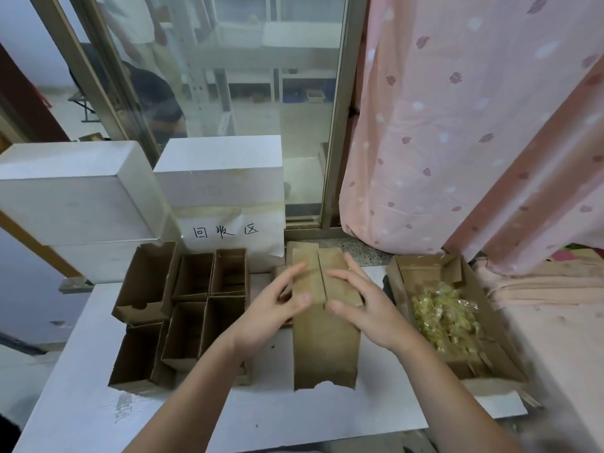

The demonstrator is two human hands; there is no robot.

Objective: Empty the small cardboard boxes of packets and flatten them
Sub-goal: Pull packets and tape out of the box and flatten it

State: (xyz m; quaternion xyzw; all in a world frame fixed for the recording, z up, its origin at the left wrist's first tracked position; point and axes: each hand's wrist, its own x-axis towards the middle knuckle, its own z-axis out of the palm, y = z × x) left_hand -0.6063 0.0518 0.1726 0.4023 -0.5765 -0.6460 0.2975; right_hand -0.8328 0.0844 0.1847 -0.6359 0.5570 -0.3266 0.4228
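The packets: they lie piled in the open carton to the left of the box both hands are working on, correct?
Not quite. In the head view the packets lie in the open carton to the right of the box both hands are working on; on the left stand empty small boxes.

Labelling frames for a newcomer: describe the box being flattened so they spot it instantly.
Start at the white table, in front of the handwritten paper sign. Between the open small boxes and the tray of yellow packets lies the flattened box. Unlike its upright neighbours, it lies flat, under the left hand and right hand.
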